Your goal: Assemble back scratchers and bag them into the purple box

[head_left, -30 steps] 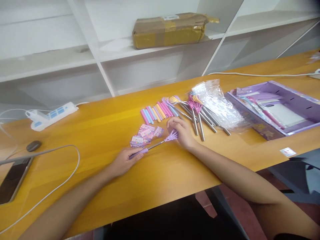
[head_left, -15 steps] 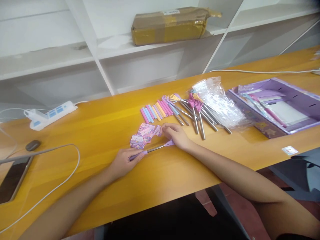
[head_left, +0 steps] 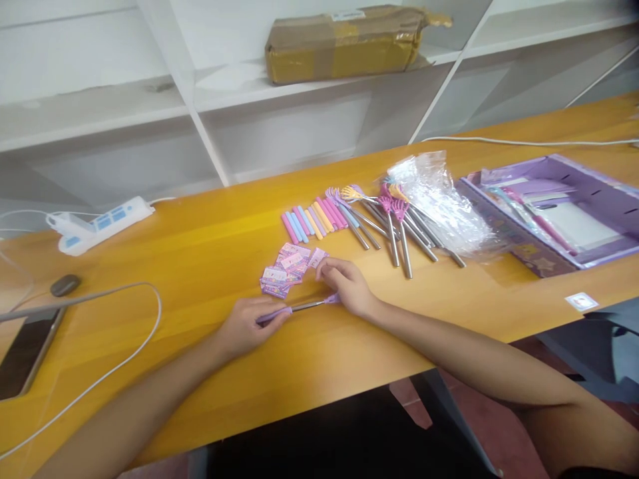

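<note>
My left hand (head_left: 253,322) is closed around the purple handle of a telescopic back scratcher (head_left: 308,306), which lies low over the table with its metal rod pointing right. The scratcher's purple claw is partly hidden under my right hand (head_left: 349,286). Thumb and fingers of that hand pinch the edge of a small printed card (head_left: 318,257). Just left of it, several similar pink and purple cards (head_left: 285,271) lie in a loose pile. Beyond them are pink, blue and orange handle sleeves (head_left: 314,221) in a row.
Several back scratchers (head_left: 401,226) lie beside clear plastic bags (head_left: 444,206). A purple box (head_left: 544,263) with packaged items stands on the right. On the left are a power strip (head_left: 107,225), a phone (head_left: 27,352) and a cable (head_left: 150,332). A taped carton (head_left: 344,50) sits on the shelf.
My right hand has shifted slightly left and down along the scratcher, with the small card at its fingertips turning a little. My left hand keeps its hold on the handle.
</note>
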Available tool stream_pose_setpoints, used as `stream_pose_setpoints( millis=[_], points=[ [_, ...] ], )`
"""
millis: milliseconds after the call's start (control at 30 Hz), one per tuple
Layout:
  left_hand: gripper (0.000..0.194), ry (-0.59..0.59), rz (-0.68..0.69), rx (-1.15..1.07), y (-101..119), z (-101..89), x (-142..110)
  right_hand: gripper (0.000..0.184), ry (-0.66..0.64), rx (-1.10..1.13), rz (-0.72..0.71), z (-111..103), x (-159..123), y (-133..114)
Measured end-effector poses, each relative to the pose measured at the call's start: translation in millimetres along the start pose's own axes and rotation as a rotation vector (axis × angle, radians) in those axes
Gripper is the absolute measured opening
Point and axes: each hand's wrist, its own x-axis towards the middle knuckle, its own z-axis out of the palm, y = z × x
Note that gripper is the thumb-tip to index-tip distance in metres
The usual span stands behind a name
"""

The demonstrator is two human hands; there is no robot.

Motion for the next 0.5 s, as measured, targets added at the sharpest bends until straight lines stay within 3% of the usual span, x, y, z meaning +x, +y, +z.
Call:
stream_pose_setpoints(
  millis=[300, 500],
  points=[
    [0.026, -0.017, 0.031, 0.024, -1.5, 1.5, -2.2, 0.030, -0.026, -0.036, -0.001, 12.6, -8.0, -6.9],
    [0.027, -0.016, 0.130, 0.063, 2.3, 1.8, -0.4, 0.031, -0.069, -0.062, -0.016, 20.7, -11.8, -5.2]
  ],
)
